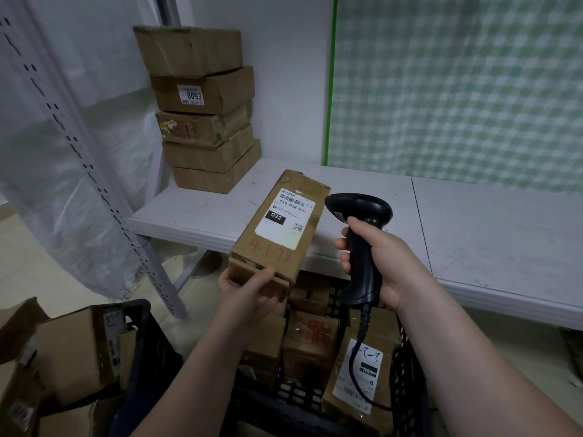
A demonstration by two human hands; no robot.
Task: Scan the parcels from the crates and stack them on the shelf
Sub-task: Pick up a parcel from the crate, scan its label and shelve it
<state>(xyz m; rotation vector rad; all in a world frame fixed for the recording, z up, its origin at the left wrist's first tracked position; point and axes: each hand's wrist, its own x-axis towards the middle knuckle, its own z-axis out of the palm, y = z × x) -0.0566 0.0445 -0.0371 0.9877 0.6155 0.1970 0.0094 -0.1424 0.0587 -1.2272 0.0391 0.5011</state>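
Your two forearms reach out over a dark lattice-walled plastic crate (405, 367) packed with brown cardboard parcels (310, 339), some taped and one bearing a white label. Your left hand (249, 288) grips the near end of a long, scuffed cardboard parcel (252, 253), thumb across the end flap and fingers beneath. You hold it in the air, tilted up over the shelf's (202, 212) front edge and touching nothing else. Its upper face carries a white shipping label (285, 217) with barcode, "032-038-E01" and a black "032" block; "4-1-78" is handwritten in red below.

Your right hand (375, 257) wraps round the grip of a black pistol-shaped scanner (359, 212), index finger at the trigger, its head just beside the label's right edge. Its coiled cable (356, 367) hangs down into the crate.

At the shelf's back left corner stands a stack of five worn boxes (205, 121), slightly skewed. From the stack to the right edge the white, smudged shelf board lies bare. A perforated metal upright (94, 184) slants at the left, and a second crate (148, 342) of boxes sits below it.
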